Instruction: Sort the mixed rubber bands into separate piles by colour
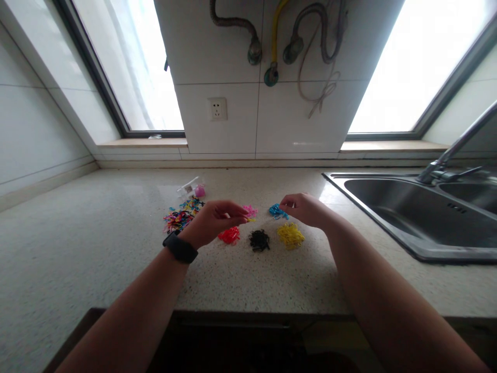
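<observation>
- Your smooth stone table is pale with dark speckles.
- Your loose heap of mixed small bands shows red, blue, yellow, pink and black.
- You have a plain red band pile, black band pile, yellow band pile, blue band pile and pink band pile.
- Your wrist's square-faced watch is black.
- You face white glossy wall tiles with thin grey lines.

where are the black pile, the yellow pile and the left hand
black pile [259,240]: head view, middle of the heap
yellow pile [290,235]: head view, middle of the heap
left hand [212,221]: head view, back of the hand
</observation>
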The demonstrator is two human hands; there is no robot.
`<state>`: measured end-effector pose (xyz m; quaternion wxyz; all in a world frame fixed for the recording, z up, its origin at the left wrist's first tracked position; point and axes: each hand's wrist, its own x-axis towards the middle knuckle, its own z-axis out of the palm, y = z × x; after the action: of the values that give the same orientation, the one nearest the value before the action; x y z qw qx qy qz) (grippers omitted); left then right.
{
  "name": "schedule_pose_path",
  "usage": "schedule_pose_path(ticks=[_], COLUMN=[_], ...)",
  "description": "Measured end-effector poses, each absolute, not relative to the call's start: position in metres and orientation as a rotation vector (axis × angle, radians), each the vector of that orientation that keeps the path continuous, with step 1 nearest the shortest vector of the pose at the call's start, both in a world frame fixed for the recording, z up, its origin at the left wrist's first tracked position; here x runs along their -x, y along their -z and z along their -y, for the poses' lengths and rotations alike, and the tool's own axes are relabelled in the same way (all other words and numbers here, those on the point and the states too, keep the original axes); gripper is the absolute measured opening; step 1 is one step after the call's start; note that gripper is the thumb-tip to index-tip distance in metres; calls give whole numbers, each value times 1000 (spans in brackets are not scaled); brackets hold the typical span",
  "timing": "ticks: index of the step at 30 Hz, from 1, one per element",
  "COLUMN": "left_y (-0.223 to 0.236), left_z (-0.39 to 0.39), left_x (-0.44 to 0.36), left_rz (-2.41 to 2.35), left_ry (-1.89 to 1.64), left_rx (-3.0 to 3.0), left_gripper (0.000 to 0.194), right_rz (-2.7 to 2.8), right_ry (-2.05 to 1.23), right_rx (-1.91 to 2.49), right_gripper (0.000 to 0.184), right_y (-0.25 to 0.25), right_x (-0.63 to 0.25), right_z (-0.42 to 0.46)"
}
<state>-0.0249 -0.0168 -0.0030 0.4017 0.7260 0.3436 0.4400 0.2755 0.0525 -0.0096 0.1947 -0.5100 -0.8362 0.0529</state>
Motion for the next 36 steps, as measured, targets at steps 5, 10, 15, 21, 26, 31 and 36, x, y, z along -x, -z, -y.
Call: schedule_pose_path(ticks=[5,10,15,21,26,31,36], left_y=[4,11,9,-7,-7,2,-8], left_z=[18,16,18,19,6,-5,-16], left_x=[22,18,4,-30,-59,-78,-60], left_rz=[-875,-902,-957,-899,-968,-984,-827], left_ry=[-1006,-941,-875,-685,-639,-528,-599], left_rx=[-1929,-2021,-2231,-2723,-2797,-2933,-2954], left_gripper=[23,24,22,16,20,18,19], right_rz=[2305,2182,2057,2017,2040,2057,2077], right_ry=[-179,-199,-225,-220,-196,-172,-150], right_rx=[1420,1322,1287,1325,1326,1344,1348], right_gripper=[23,25,25,23,21,22,23], right_y=[17,23,25,29,28,26,25], right_x=[-283,-284,-286,-289,-289,-289,-290], right_z=[-61,-66,-68,-73,-72,-70,-69])
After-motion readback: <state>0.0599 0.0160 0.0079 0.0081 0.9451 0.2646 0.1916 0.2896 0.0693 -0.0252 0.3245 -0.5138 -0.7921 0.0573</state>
